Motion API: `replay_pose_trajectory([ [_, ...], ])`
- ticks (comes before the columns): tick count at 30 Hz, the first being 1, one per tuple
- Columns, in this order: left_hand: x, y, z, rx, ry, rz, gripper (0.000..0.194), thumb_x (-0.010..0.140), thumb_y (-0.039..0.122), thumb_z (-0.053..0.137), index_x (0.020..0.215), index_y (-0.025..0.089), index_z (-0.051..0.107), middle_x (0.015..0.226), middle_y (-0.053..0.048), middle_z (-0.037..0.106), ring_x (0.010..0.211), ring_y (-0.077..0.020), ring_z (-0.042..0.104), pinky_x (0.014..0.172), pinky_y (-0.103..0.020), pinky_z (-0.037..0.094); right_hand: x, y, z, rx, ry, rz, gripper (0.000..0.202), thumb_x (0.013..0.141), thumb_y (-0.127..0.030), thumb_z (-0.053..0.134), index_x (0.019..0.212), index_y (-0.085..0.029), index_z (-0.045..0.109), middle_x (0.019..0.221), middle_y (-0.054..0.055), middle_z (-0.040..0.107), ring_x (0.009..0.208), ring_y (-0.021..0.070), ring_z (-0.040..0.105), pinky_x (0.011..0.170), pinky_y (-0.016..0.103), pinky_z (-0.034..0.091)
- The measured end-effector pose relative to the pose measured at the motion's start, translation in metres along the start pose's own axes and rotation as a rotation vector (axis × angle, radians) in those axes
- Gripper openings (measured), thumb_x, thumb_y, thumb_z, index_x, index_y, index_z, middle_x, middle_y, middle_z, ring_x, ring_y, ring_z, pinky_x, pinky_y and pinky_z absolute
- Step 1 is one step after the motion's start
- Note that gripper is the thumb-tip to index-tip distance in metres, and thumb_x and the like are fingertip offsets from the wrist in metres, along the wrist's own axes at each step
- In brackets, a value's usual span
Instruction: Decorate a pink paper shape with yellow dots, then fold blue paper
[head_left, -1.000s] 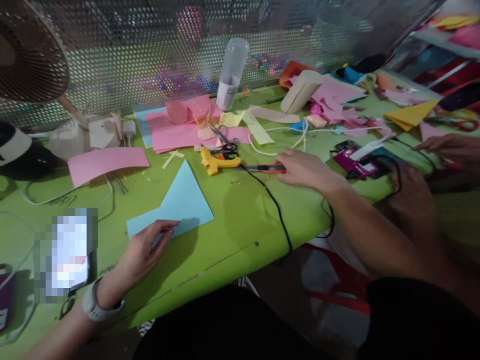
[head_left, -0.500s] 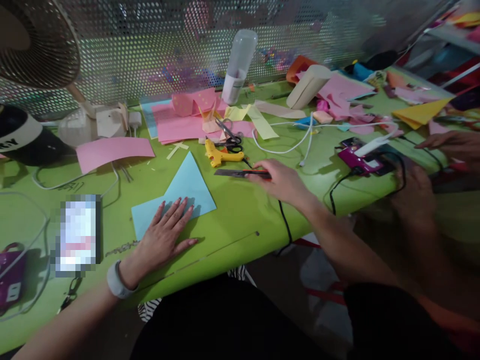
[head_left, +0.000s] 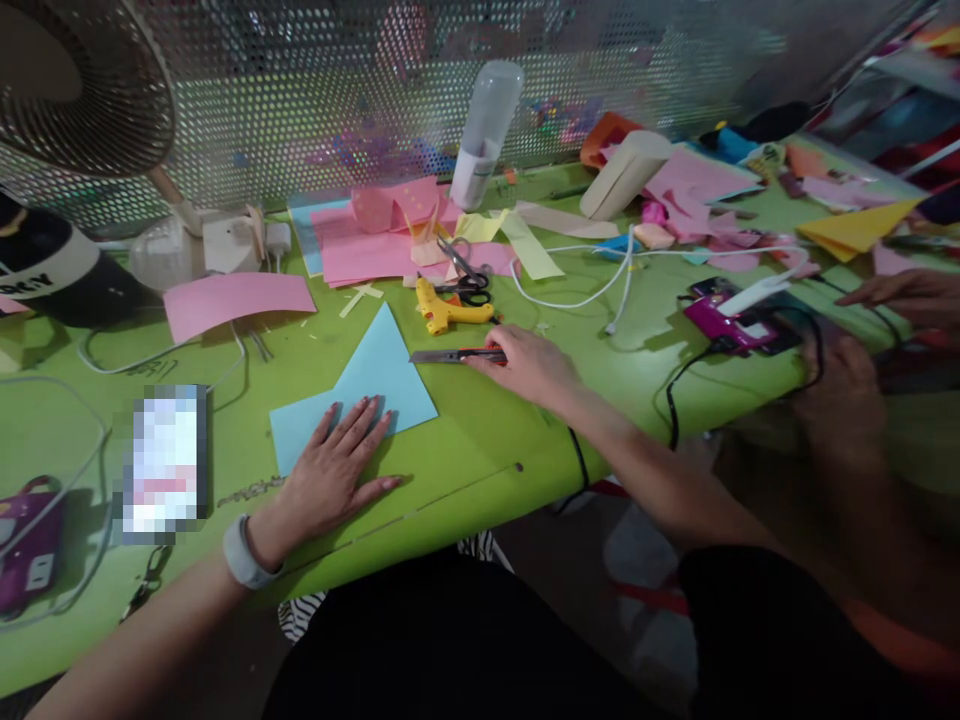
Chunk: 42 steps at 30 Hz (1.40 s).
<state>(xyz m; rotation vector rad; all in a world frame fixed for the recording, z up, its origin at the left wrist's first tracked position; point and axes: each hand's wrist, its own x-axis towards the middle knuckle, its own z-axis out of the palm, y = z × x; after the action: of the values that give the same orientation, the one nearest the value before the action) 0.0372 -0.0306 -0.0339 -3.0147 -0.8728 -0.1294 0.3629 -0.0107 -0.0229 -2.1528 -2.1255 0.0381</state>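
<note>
A folded sheet of light blue paper [head_left: 379, 365] lies on the green table [head_left: 465, 450], its pointed corner facing away from me. My left hand [head_left: 336, 462] rests flat on its lower part, fingers spread. In my right hand [head_left: 521, 362] is a utility knife [head_left: 454, 356], held low over the table with its blade pointing left. The blade's tip is at the right edge of the blue paper; whether it touches cannot be made out. Just beyond the knife lie a yellow glue gun [head_left: 450, 308] and black-handled scissors [head_left: 466, 270].
A phone [head_left: 166, 460] and a purple power strip [head_left: 30, 550] lie at left, near a fan [head_left: 82, 90]. Pink paper [head_left: 240, 305] and a clear bottle [head_left: 487, 130] stand behind. Cables cross the table. Another person's hand [head_left: 907, 300] is at right, beside a purple device [head_left: 727, 315].
My right hand has moved left and slightly toward me, bringing the knife to the blue paper's edge. My left hand stays flat on the paper. The whole view has shifted a little.
</note>
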Motion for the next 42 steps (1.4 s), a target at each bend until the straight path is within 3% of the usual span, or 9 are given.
replay_pose_trajectory([
  [9,0.0,0.001,-0.001,-0.025,-0.001,-0.005,0.079,0.096,0.056,0.041,0.156,0.022,0.003,0.16,-0.011,0.026,0.148,-0.0272,0.022,0.121,-0.048,0.016,-0.017,0.004,-0.005,0.09,-0.036,-0.073,0.037,0.087,-0.059,0.058,0.086,-0.021,0.056,0.091,0.005,0.066,0.08,0.022,0.062,0.06,0.03,0.036],
  [20,0.001,0.001,-0.001,-0.068,0.005,-0.002,0.074,0.095,0.055,0.044,0.156,0.03,0.01,0.162,-0.008,0.02,0.147,-0.0292,0.024,0.121,-0.051,0.018,-0.036,-0.002,-0.018,0.11,-0.156,-0.138,0.036,0.088,-0.058,0.055,0.085,-0.022,0.057,0.089,0.005,0.068,0.076,0.0215,0.061,0.058,0.03,0.036],
  [30,0.002,0.001,-0.002,-0.071,-0.024,-0.004,0.07,0.095,0.056,0.044,0.154,0.027,0.02,0.161,-0.01,0.023,0.147,-0.0299,0.023,0.121,-0.052,0.019,-0.039,-0.006,-0.014,0.112,-0.141,-0.203,0.035,0.089,-0.056,0.054,0.089,-0.022,0.058,0.093,0.006,0.067,0.082,0.0228,0.061,0.062,0.031,0.039],
  [36,0.002,0.001,-0.003,-0.073,-0.013,0.006,0.072,0.095,0.056,0.044,0.155,0.028,0.015,0.161,-0.01,0.022,0.148,-0.0302,0.022,0.12,-0.053,0.021,-0.049,0.003,-0.015,0.138,-0.134,-0.193,0.034,0.09,-0.055,0.054,0.084,-0.022,0.058,0.088,0.004,0.065,0.078,0.0212,0.06,0.064,0.031,0.04],
  [42,0.002,0.003,-0.004,-0.072,0.003,0.0,0.081,0.094,0.059,0.043,0.156,0.025,0.003,0.16,-0.011,0.025,0.147,-0.0288,0.024,0.121,-0.05,0.018,-0.054,-0.008,-0.013,0.17,-0.128,-0.204,0.029,0.092,-0.049,0.052,0.098,-0.022,0.057,0.097,0.006,0.067,0.082,0.0232,0.063,0.066,0.033,0.044],
])
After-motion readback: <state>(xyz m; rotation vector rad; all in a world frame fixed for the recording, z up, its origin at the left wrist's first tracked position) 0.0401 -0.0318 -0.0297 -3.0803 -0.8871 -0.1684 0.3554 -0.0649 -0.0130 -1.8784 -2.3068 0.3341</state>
